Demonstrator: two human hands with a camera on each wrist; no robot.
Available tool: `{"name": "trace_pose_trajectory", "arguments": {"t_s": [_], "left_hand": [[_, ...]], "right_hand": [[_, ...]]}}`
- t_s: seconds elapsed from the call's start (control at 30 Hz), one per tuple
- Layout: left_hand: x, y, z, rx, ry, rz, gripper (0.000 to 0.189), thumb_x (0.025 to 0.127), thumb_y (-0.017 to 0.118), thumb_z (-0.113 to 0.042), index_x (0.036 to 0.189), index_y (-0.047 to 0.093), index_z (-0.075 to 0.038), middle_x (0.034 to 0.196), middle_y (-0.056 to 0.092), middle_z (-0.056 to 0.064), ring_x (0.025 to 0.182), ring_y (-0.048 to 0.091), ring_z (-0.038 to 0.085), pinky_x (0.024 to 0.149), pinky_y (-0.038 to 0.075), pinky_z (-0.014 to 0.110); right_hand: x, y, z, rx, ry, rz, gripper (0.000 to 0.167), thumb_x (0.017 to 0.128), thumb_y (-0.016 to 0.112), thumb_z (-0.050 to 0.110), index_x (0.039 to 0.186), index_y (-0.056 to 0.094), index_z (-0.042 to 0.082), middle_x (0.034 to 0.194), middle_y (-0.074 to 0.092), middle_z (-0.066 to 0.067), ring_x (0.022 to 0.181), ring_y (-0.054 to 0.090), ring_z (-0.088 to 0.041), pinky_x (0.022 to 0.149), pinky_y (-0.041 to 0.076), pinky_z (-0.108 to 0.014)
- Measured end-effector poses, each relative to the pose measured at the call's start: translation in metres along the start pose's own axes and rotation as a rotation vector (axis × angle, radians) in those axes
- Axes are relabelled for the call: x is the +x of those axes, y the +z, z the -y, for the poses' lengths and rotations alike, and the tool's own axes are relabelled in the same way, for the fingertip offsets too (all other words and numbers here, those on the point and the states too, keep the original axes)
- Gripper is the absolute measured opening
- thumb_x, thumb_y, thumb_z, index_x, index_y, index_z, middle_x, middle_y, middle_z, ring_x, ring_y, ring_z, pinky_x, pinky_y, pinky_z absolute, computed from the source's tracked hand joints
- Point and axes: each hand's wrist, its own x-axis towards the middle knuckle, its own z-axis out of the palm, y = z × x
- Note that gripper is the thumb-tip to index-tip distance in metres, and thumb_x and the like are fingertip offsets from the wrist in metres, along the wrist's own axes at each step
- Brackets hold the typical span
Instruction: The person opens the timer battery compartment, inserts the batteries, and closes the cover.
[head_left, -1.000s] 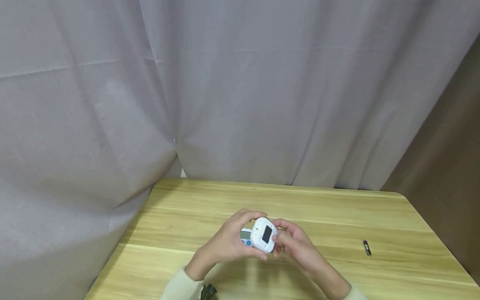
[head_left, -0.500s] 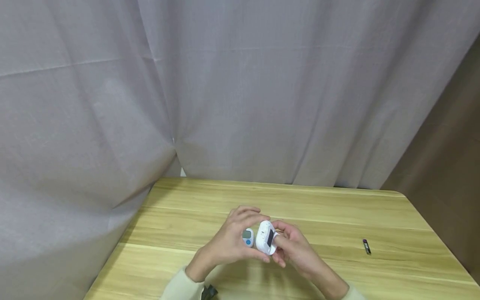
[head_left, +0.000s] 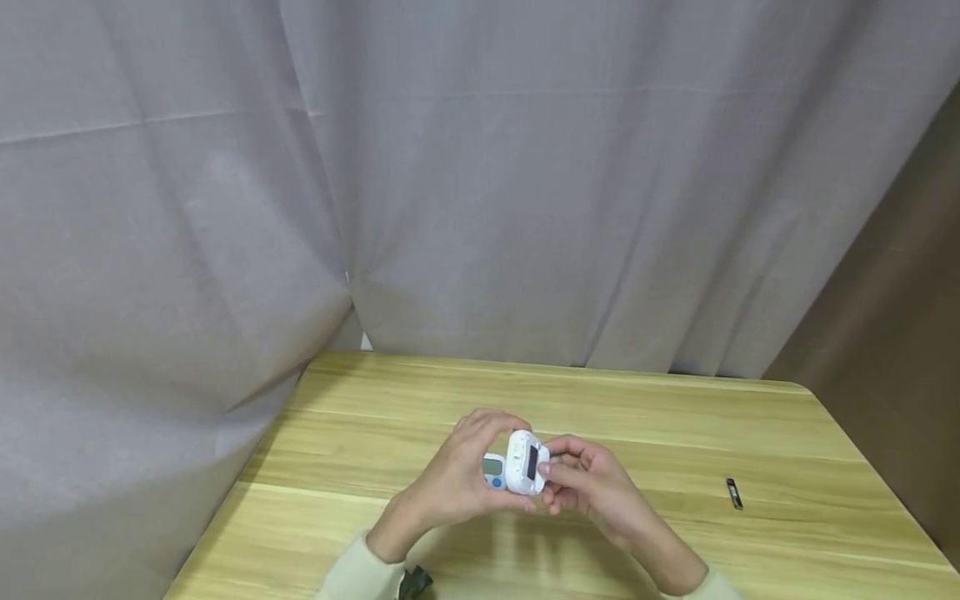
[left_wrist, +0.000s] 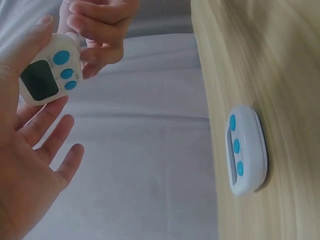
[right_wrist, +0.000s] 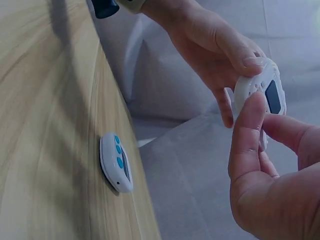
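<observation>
My left hand (head_left: 461,477) holds a white digital timer (head_left: 516,465) above the table, gripping its edges between thumb and fingers. The back faces the head camera and bears a black rectangle. In the left wrist view its front shows a dark screen and blue buttons (left_wrist: 66,73). From the other side, my right hand (head_left: 603,496) pinches at the timer's edge with thumb and index finger, where a small white part (right_wrist: 263,140) shows. A second white timer (left_wrist: 250,150), also with blue buttons, lies on the table; in the head view it sits behind the held one.
A small dark battery (head_left: 734,493) lies on the wood-grain table (head_left: 637,408), well to the right of the hands. Grey curtain (head_left: 487,208) hangs behind the table's back edge. A dark object (head_left: 415,583) shows by the left sleeve.
The held timer has turned and shifted slightly in the hands, its back angled more to the right than a second ago. The right fingers have moved at its edge. The battery has stayed put.
</observation>
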Motion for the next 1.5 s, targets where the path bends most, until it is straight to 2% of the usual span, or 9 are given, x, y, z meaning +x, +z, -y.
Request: {"name": "trace_pose_trajectory", "arguments": {"t_s": [0.17,0.27,0.4,0.6,0.83,1.0,1.13,1.27,1.5], "left_hand": [[-0.001,0.001,-0.001,-0.027,-0.067,0.003,0.09,0.067,0.102,-0.035,0.144,0.057,-0.023,0.143,0.061,-0.009,0.137,0.051,0.012,0.118,0.046,0.049],[-0.001,0.001,0.0,-0.07,-0.11,0.002,0.093,0.067,0.102,-0.03,0.147,0.055,-0.028,0.144,0.06,-0.011,0.135,0.053,0.011,0.117,0.047,0.049],[-0.001,-0.001,0.001,-0.164,-0.147,-0.011,0.093,0.068,0.101,-0.022,0.147,0.053,-0.032,0.144,0.059,-0.014,0.133,0.055,0.011,0.113,0.051,0.044],[-0.002,-0.002,0.005,-0.319,-0.168,-0.034,0.091,0.071,0.098,-0.009,0.147,0.052,-0.027,0.14,0.064,-0.013,0.117,0.063,0.014,0.1,0.056,0.035],[-0.001,-0.004,0.018,-0.632,-0.143,-0.053,0.084,0.08,0.089,0.001,0.153,0.049,-0.004,0.148,0.062,0.02,0.119,0.066,0.013,0.099,0.059,0.03],[-0.002,-0.008,0.028,-0.848,-0.108,-0.001,0.077,0.099,0.076,-0.018,0.162,0.036,0.002,0.151,0.05,0.035,0.123,0.065,0.014,0.099,0.061,0.035],[-0.004,-0.01,0.032,-0.918,-0.12,0.045,0.07,0.11,0.057,-0.037,0.166,0.03,-0.004,0.154,0.047,0.036,0.124,0.065,0.016,0.093,0.063,0.034],[-0.005,-0.011,0.031,-0.991,-0.127,0.076,0.065,0.116,0.039,-0.04,0.167,0.024,-0.001,0.153,0.049,0.035,0.126,0.064,0.015,0.091,0.059,0.029],[-0.003,-0.012,0.028,-1.111,-0.177,0.131,0.061,0.118,0.027,-0.035,0.166,0.024,0.001,0.141,0.066,0.003,0.113,0.066,0.014,0.087,0.057,0.027]], "right_hand": [[-0.001,-0.002,0.003,-0.087,0.001,-0.057,0.017,0.1,0.067,0.003,0.116,0.062,0.002,0.092,0.071,0.001,0.074,0.068,-0.008,0.064,0.06,-0.02],[0.001,-0.009,0.006,-0.174,0.013,-0.1,0.025,0.097,0.072,0.005,0.118,0.06,-0.002,0.088,0.072,0.001,0.071,0.067,-0.009,0.061,0.057,-0.02],[0.001,-0.021,0.007,-0.403,0.046,-0.135,0.039,0.092,0.077,0.004,0.123,0.058,-0.009,0.083,0.073,-0.003,0.068,0.066,-0.013,0.06,0.057,-0.022],[-0.001,-0.031,0.0,-0.779,0.062,-0.004,0.028,0.086,0.077,-0.006,0.111,0.065,-0.005,0.075,0.068,-0.004,0.062,0.059,-0.009,0.053,0.049,-0.021],[-0.001,-0.032,-0.011,-0.853,0.117,0.125,0.027,0.081,0.078,-0.011,0.101,0.067,0.003,0.067,0.062,0.003,0.059,0.053,-0.003,0.052,0.045,-0.019],[-0.003,-0.032,-0.016,-0.834,0.168,0.15,0.027,0.082,0.076,-0.013,0.1,0.066,0.004,0.07,0.063,-0.001,0.058,0.056,-0.006,0.051,0.048,-0.019],[-0.005,-0.031,-0.019,-0.781,0.221,0.156,0.025,0.084,0.074,-0.015,0.099,0.065,0.002,0.07,0.065,-0.006,0.056,0.061,-0.013,0.047,0.055,-0.024],[-0.004,-0.031,-0.02,-0.816,0.217,0.167,0.026,0.084,0.075,-0.016,0.098,0.065,0.003,0.069,0.065,-0.007,0.055,0.061,-0.013,0.048,0.056,-0.025],[-0.005,-0.034,-0.023,-0.945,0.191,0.173,0.029,0.079,0.082,-0.01,0.098,0.067,0.006,0.07,0.061,0.002,0.06,0.053,-0.005,0.053,0.047,-0.02]]}}
